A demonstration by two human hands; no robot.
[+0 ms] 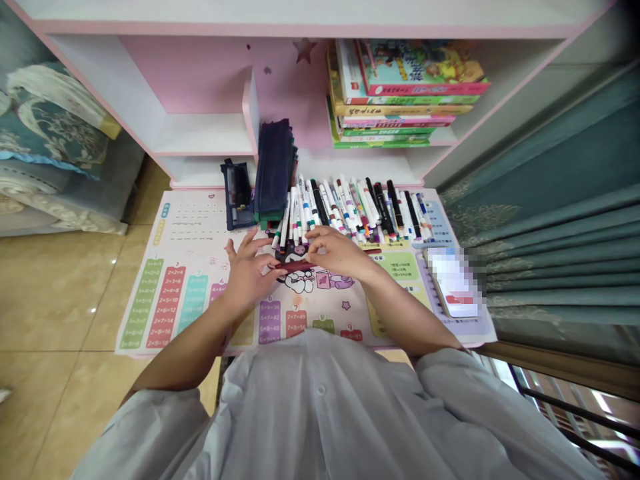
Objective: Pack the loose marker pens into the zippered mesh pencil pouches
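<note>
Crosswise, red marker [294,267] spans both hands [247,275] [336,253].

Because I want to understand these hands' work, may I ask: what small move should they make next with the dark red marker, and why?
Probably lay the dark red marker beside the row of markers. The left hand and right hand hold it just in front of that row, above the printed desk mat. I cannot tell whether its cap is fully on, so check that first.
</note>
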